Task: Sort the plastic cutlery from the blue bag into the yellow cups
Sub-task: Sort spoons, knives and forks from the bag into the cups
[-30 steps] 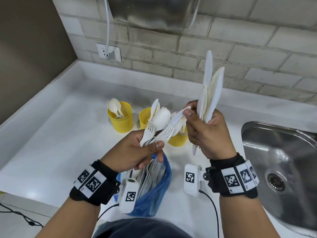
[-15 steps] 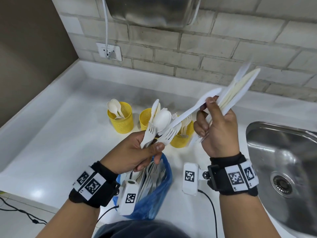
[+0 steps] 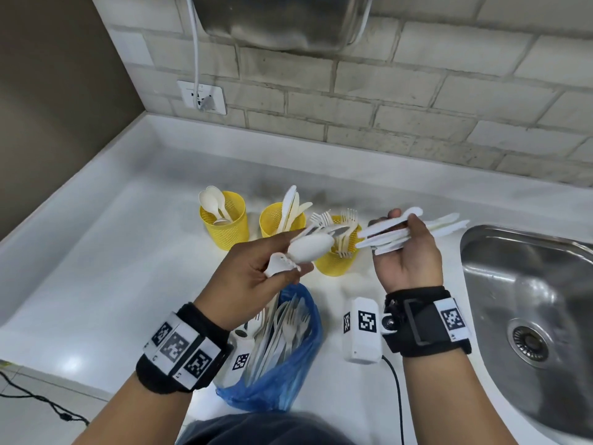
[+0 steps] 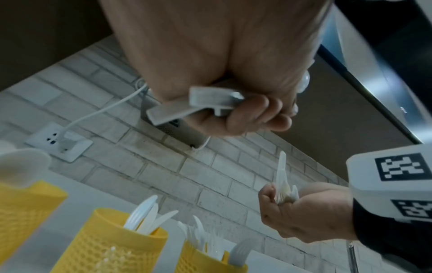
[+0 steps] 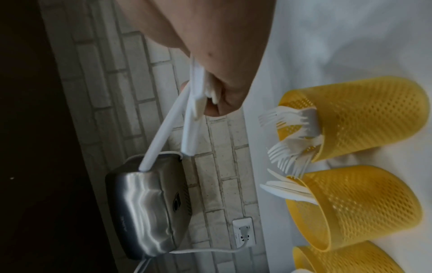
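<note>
Since the blue bag [image 3: 285, 364] lies open-mouthed on the counter just before three yellow cups [image 3: 333, 252], spoons left, knives middle, forks right, each pull is a short reach. Right hand [image 3: 406, 252] clamps a knife bundle [image 3: 414, 231], probably to drop as one batch; left hand [image 3: 256, 271] pinches mixed spoons and forks [image 3: 309, 248], still unsorted.

The sink [image 3: 529, 284] is cut off at the right edge; held cutlery [image 3: 321, 242] blurs
</note>
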Action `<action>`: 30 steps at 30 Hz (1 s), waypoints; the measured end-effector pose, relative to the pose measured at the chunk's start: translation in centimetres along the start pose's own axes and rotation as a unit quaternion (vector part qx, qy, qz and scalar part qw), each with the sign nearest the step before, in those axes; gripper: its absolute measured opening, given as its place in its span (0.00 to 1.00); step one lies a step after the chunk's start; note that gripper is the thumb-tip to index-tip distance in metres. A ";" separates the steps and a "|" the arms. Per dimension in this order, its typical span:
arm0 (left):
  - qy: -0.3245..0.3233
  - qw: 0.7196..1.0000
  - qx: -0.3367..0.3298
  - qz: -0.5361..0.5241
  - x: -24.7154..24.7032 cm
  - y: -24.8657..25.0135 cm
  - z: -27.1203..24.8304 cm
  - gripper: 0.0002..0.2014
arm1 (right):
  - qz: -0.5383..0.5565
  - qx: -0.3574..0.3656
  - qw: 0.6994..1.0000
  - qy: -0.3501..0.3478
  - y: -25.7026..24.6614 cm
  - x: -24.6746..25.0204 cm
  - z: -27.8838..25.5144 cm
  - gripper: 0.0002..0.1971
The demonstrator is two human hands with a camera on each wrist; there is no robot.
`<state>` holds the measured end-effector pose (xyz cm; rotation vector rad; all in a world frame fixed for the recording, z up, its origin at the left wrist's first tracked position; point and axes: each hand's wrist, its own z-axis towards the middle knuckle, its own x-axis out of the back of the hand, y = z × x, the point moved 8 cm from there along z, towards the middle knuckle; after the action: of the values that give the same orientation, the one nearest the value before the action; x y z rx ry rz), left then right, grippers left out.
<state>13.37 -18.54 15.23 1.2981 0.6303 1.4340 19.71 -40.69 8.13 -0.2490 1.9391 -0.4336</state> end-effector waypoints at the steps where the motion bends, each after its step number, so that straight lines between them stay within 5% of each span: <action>1: 0.014 0.999 -0.029 0.019 0.2 0.3 0.1 0.24 | 0.009 -0.007 1.000 0.000 0.3 0.0 -0.1 0.11; 8: 0.060 0.989 -0.116 0.073 0.4 1.6 0.0 0.33 | 0.015 -0.036 0.999 -0.012 1.4 -0.5 -0.5 0.14; 12: 0.078 0.991 -0.099 0.043 0.5 2.0 0.0 0.25 | -0.033 0.003 0.999 -0.019 1.3 -1.2 -0.8 0.15; 16: 0.057 0.998 0.001 -0.010 0.0 1.2 0.4 0.04 | -0.078 0.028 0.996 -0.033 0.8 -1.8 -1.4 0.18; 20: 0.046 0.979 0.145 -0.133 -0.6 -1.5 0.5 0.22 | -0.138 0.071 0.986 -0.068 0.1 -4.0 -3.1 0.22; 27: 0.101 0.884 0.305 -0.341 -2.5 -4.4 0.3 0.20 | -0.252 0.222 0.918 -0.212 -0.3 -10.3 -7.6 0.22; 30: 0.046 0.843 0.342 -0.413 -4.5 -5.0 0.2 0.21 | -0.337 0.264 0.865 -0.262 1.0 -12.0 -9.4 0.20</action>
<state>14.68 -21.14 9.14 1.2151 1.6379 0.5406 15.83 -33.65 21.11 -0.6158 1.0939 -1.2002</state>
